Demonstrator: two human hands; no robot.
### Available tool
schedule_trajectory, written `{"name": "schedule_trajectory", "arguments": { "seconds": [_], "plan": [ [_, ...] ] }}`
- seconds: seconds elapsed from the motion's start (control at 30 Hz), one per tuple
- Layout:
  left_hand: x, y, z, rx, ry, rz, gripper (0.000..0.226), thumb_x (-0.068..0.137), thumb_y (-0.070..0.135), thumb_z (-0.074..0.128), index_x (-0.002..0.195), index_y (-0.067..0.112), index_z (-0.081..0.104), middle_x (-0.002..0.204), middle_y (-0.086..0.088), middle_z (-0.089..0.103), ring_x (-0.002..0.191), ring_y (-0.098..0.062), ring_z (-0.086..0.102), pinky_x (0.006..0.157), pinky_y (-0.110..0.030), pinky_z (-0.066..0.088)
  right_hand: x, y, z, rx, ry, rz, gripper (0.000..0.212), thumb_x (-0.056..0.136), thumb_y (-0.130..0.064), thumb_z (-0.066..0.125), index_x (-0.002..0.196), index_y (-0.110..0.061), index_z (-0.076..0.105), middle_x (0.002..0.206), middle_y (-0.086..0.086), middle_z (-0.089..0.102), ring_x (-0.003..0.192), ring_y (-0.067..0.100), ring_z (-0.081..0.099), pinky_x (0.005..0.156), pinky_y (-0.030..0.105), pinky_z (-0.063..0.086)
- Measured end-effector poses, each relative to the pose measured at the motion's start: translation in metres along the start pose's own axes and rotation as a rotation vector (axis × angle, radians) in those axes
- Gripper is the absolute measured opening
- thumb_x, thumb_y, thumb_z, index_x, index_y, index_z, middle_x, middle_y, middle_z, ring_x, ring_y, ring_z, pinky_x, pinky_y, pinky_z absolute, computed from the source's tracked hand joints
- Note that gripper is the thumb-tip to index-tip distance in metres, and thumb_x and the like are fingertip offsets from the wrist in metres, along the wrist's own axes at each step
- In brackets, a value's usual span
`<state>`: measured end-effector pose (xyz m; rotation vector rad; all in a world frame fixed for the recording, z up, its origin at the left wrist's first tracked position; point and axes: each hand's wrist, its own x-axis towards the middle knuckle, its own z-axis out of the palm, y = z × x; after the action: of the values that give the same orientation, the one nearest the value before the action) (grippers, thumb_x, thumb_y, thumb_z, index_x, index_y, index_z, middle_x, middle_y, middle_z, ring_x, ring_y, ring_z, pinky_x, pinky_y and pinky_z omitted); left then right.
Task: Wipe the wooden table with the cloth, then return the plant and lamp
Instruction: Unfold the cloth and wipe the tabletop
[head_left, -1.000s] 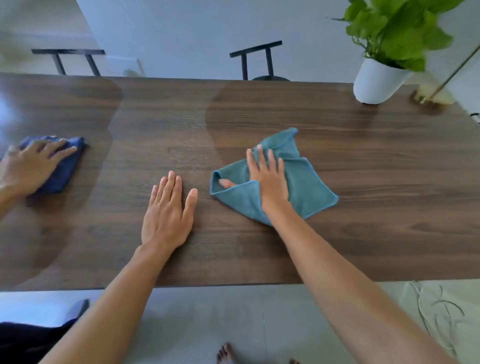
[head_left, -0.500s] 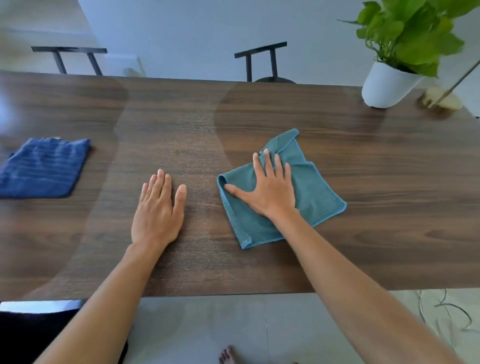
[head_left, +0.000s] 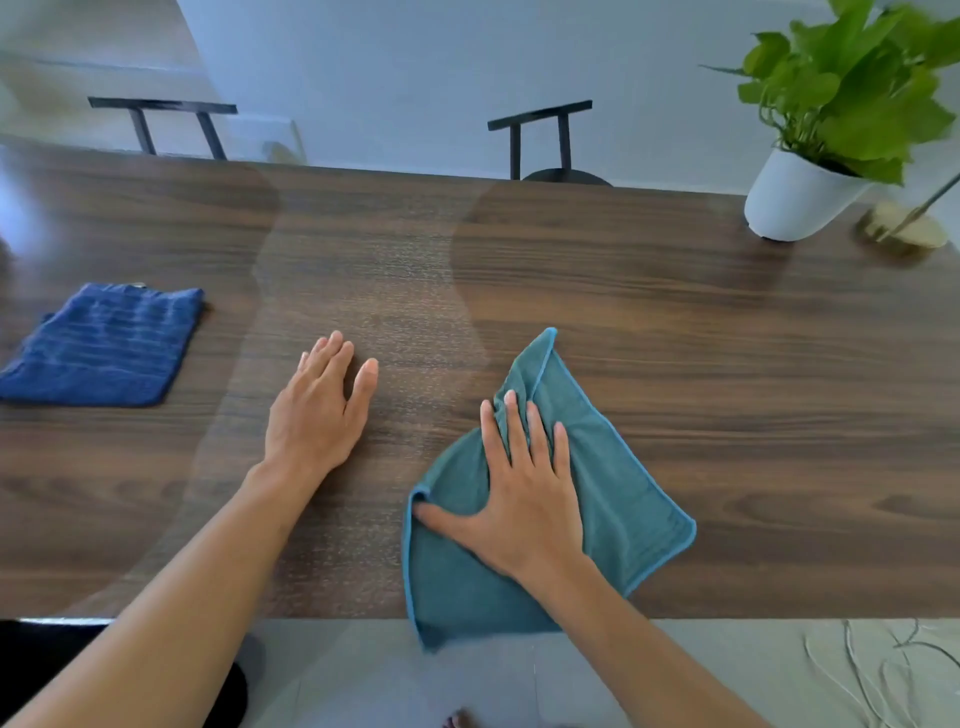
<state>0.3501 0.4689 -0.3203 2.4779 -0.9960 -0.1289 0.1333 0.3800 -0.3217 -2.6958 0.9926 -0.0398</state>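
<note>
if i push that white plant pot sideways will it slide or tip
The plant pot looks narrower at its base than its rim, and the foliage spreads wide above it, so it probably tips before sliding. The smooth table may let a low push slide it.

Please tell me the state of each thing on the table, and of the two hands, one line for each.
teal cloth: crumpled, pressed flat, near corner hanging over the table edge
right hand: open, palm down on the teal cloth
left hand: open, flat on the bare table
blue cloth: folded, lying untouched
plant: upright at the far right corner
lamp: base beside the plant
</note>
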Motion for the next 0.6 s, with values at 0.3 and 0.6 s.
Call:
{"name": "schedule_trajectory", "arguments": {
  "seconds": [0.3, 0.6],
  "plan": [
    [0.086, 0.010, 0.013, -0.012, 0.023, -0.049, 0.060, 0.103, 0.050, 0.028, 0.147, 0.011, 0.043, 0.161, -0.007, 0.029, 0.151, -0.020, 0.019, 0.122, -0.040, 0.019, 0.164, -0.001, 0.001, 0.005, 0.049, 0.133, 0.132, 0.061, -0.104, 0.018, 0.160, -0.019, -0.002, 0.169, 0.006, -0.007, 0.155, 0.026, -0.010, 0.123, 0.053, -0.005],
    [0.194, 0.001, 0.036, 0.091, 0.029, -0.025, 0.069, 0.103, 0.052, 0.020, 0.152, 0.004, 0.033, 0.163, -0.013, 0.021, 0.152, -0.022, 0.014, 0.124, -0.033, 0.004, 0.351, 0.027, -0.016, -0.031, 0.005, 0.218, 0.136, 0.057, -0.106, 0.017, 0.160, -0.020, -0.004, 0.168, 0.008, -0.011, 0.155, 0.028, -0.011, 0.123, 0.054, -0.008]
  ]
}}
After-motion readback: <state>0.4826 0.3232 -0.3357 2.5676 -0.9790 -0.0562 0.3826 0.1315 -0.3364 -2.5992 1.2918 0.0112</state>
